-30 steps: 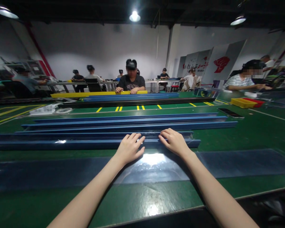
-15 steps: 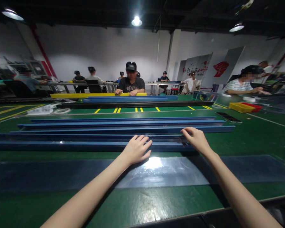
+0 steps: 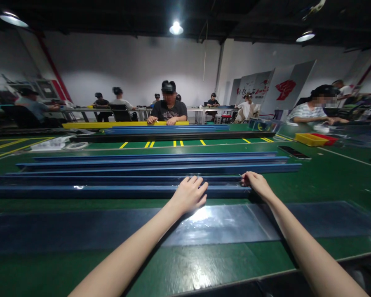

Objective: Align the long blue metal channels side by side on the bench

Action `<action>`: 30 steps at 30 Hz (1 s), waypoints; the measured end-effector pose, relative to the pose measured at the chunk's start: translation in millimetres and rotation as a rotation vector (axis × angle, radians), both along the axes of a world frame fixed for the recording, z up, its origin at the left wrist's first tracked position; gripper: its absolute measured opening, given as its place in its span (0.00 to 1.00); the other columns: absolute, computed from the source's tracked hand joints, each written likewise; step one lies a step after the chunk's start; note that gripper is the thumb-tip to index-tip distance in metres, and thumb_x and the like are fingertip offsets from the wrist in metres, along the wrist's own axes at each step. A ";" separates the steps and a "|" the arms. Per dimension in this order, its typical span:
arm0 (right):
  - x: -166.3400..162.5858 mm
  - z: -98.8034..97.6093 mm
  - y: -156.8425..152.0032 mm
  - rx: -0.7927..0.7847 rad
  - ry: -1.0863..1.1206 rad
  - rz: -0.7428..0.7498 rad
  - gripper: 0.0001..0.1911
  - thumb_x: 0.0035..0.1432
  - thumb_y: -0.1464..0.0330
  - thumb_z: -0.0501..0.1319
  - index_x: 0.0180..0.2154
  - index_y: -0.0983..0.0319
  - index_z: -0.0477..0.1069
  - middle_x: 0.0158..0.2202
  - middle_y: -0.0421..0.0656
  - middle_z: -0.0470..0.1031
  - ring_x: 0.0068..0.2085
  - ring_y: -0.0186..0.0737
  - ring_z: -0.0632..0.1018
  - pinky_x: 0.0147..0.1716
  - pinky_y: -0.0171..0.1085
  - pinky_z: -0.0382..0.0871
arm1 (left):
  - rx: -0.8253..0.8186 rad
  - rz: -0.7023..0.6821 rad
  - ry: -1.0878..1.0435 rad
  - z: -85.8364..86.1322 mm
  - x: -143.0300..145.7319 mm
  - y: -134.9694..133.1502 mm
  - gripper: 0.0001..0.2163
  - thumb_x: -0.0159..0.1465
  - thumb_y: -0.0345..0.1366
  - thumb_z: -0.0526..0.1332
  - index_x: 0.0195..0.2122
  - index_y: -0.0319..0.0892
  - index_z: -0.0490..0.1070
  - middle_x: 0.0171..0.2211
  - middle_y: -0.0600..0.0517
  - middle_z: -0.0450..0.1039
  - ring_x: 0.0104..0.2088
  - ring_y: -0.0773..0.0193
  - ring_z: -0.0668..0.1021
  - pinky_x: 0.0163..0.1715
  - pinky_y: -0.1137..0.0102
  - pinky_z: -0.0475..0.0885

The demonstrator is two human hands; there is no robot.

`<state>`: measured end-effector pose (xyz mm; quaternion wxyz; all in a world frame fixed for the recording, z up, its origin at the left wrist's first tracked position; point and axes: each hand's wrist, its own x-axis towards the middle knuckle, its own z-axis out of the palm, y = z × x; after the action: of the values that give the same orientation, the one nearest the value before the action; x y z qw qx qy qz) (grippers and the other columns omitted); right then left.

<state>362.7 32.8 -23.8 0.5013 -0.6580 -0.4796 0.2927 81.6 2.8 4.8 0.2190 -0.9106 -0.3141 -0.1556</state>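
Note:
A long blue channel strip [image 3: 111, 192] lies across the green table, with what looks like shiny clear film inside its groove. My left hand [image 3: 190, 194] rests over its near wall, fingers spread and reaching into the groove. At the strip's right end, my right hand [image 3: 257, 184] has its fingertips pinched together by the groove; what they hold, if anything, is hidden. Nearer to me a flat, clear plastic sleeve [image 3: 222, 227] stretches along the table and reflects the lamp. Just beyond the strip lie several more blue channel strips [image 3: 266, 168].
Farther back are a black strip [image 3: 173, 136] and a yellow strip [image 3: 111, 125], where a co-worker [image 3: 170, 108] sits. A phone [image 3: 294, 152] lies at the right, near a yellow tray [image 3: 309, 139]. Another person [image 3: 317, 108] works at the right side.
My left hand has slid right along the blue channel strip. My right hand has shifted slightly right and down, its fingers curled in more tightly.

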 end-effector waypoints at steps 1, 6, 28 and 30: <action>0.9 -2.6 0.1 0.006 0.020 0.011 0.11 0.50 0.64 0.51 0.23 0.62 0.66 0.20 0.41 0.71 0.22 0.32 0.71 0.20 0.30 0.62 | 0.000 0.005 -0.007 -1.4 0.3 -0.2 0.14 0.61 0.39 0.49 0.44 0.40 0.64 0.40 0.46 0.68 0.39 0.58 0.69 0.34 0.66 0.62; 4.1 -6.4 -4.1 0.031 0.094 0.038 0.14 0.49 0.59 0.54 0.23 0.63 0.66 0.20 0.42 0.70 0.20 0.30 0.68 0.17 0.30 0.59 | 0.014 0.010 -0.043 -8.4 -2.0 -1.2 0.15 0.61 0.36 0.50 0.49 0.39 0.62 0.44 0.45 0.67 0.43 0.58 0.69 0.37 0.65 0.63; 1.1 4.1 -18.6 0.082 -0.127 0.193 0.22 0.39 0.49 0.61 0.21 0.62 0.64 0.19 0.37 0.64 0.21 0.28 0.64 0.20 0.31 0.61 | 0.029 0.046 -0.089 -12.4 -16.5 1.1 0.14 0.63 0.35 0.49 0.48 0.40 0.64 0.48 0.46 0.68 0.46 0.57 0.69 0.40 0.64 0.63; 3.1 2.7 -16.9 0.078 -0.103 0.195 0.22 0.38 0.49 0.60 0.20 0.62 0.64 0.18 0.37 0.64 0.20 0.28 0.64 0.20 0.31 0.61 | 0.027 0.040 -0.082 -12.9 -16.4 1.6 0.14 0.63 0.35 0.49 0.48 0.40 0.63 0.48 0.46 0.68 0.46 0.58 0.69 0.40 0.64 0.63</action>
<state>365.9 15.9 -21.1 0.4705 -0.6024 -0.5775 0.2868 65.2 4.4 -8.1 0.2214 -0.8939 -0.3389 -0.1927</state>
